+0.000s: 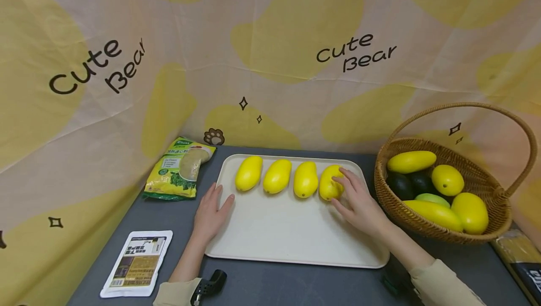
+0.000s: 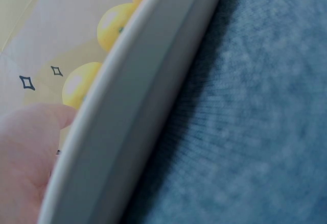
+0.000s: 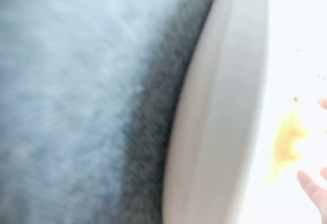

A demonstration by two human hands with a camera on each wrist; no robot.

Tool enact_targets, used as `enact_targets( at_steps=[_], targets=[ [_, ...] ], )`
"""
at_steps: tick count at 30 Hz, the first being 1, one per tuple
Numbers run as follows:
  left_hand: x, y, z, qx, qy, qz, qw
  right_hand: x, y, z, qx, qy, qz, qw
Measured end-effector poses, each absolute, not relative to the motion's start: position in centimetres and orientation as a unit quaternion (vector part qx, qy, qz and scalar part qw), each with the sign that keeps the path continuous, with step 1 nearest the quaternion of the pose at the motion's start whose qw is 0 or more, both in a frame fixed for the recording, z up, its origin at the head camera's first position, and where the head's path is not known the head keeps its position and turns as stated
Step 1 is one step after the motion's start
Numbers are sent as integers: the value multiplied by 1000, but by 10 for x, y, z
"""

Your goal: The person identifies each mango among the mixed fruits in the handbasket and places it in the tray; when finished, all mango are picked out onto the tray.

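Across the back of a cream tray (image 1: 279,235) lie several smooth yellow mangoes, spaced in a row. My right hand (image 1: 359,202) is over the tray's right side, at the rightmost mango (image 1: 327,185). Its fingers are spread, with fingertips at that mango's right side and the thumb near its lower end. In the right wrist view the overexposed mango (image 3: 290,140) is beside the fingertips. My left hand (image 1: 210,214) rests at the tray's left rim with loosely extended fingers. The left wrist view shows the left thumb by the rim, with part of a mango (image 2: 79,83) beyond.
A wicker basket (image 1: 382,188) with a tall handle stands at the right, holding yellow, green and dark fruit. A yellow-green Knorr bag (image 1: 177,170) lies at the back left, a white-edged packet (image 1: 137,263) at the front left. Another package (image 1: 520,254) shows at the right edge.
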State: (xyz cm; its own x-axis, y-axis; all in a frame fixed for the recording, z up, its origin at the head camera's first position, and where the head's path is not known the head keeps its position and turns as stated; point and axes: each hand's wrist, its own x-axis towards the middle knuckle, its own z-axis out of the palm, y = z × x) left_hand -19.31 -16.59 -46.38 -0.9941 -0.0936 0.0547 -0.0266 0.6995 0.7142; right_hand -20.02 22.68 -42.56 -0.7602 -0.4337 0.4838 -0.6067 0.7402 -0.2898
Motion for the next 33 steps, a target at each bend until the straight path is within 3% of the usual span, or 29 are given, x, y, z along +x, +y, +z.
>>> enact_targets(
  at_steps=[10, 16, 20, 24, 27, 29, 33],
  targets=[
    [-193, -167, -462, 35, -923, -381, 33, -174, 244, -374, 367, -841, 133, 375],
    [-193, -170, -462, 37, -922, -384, 36, -172, 283, -335, 317, -869, 126, 360],
    [-192, -170, -463, 42, -920, -388, 37, -177, 317, -304, 240, -928, 126, 255],
    [-190, -171, -463, 42, -917, -394, 40, -192, 356, -276, 168, -972, 161, 44],
    [-190, -170, -463, 44, -915, -399, 38, -206, 382, -265, 131, -972, 177, -85],
    [-190, -170, -463, 46, -914, -402, 37, -214, 394, -264, 119, -969, 176, -125],
    [-191, -170, -463, 47, -911, -408, 36, -226, 413, -269, 103, -972, 147, -152]
  ],
)
